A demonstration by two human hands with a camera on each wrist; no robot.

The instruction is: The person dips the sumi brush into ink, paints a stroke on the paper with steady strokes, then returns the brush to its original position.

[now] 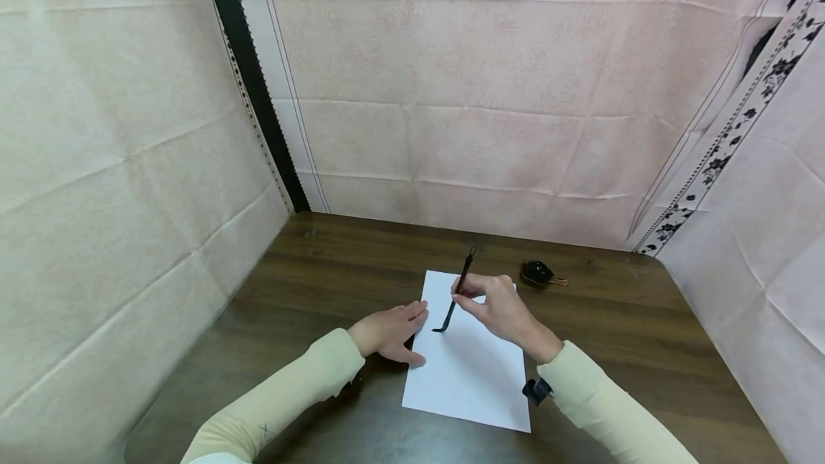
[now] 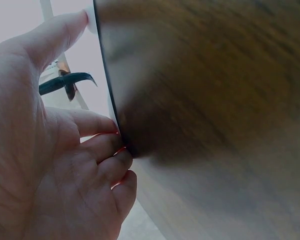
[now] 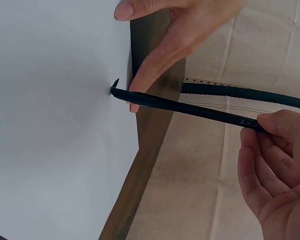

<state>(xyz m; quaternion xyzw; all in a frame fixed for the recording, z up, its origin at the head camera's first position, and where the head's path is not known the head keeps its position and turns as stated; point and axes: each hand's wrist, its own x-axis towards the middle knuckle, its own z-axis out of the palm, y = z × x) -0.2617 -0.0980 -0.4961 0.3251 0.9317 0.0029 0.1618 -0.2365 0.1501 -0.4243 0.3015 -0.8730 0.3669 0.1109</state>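
A white sheet of paper (image 1: 470,385) lies on the brown table. My right hand (image 1: 505,310) pinches a black ink brush (image 3: 180,106) between thumb and fingers, partway along its handle. The brush slants, its loop end up. Its dark bristle tip (image 3: 115,89) is bent against the paper, left of the middle in the head view. The fingertips and thumb of my left hand (image 1: 389,334) rest along the paper's left edge, fingers nearly straight. In the left wrist view that palm (image 2: 50,165) shows, and the brush's curved tip (image 2: 82,77) appears behind it.
A small brown dish (image 1: 537,273) with a glossy black inside and a short handle stands beyond the paper, to the right. Pale cloth walls (image 1: 451,92) enclose the table's (image 1: 309,292) back and sides. A dark band (image 1: 258,84) runs down the left corner.
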